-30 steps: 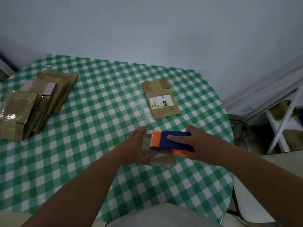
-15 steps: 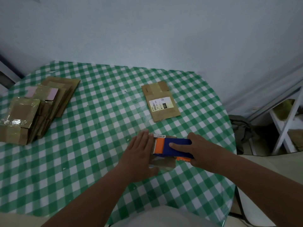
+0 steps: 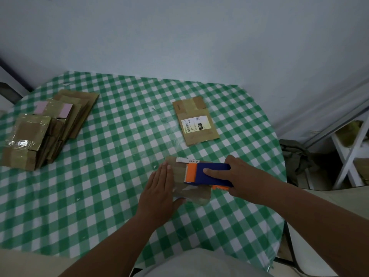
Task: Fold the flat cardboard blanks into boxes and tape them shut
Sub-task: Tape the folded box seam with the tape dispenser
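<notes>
**Taping a small box on the checked table**

On the green-and-white checked table, the left hand lies flat with straight fingers on the left end of a small cardboard box, thumb at its near edge. The right hand grips a blue and orange tape dispenser resting on the box top, forefinger stretched along its side. Farther off lies a flat cardboard blank bearing a white label. At the far left sits a stack of cardboard pieces, some taped.
</notes>
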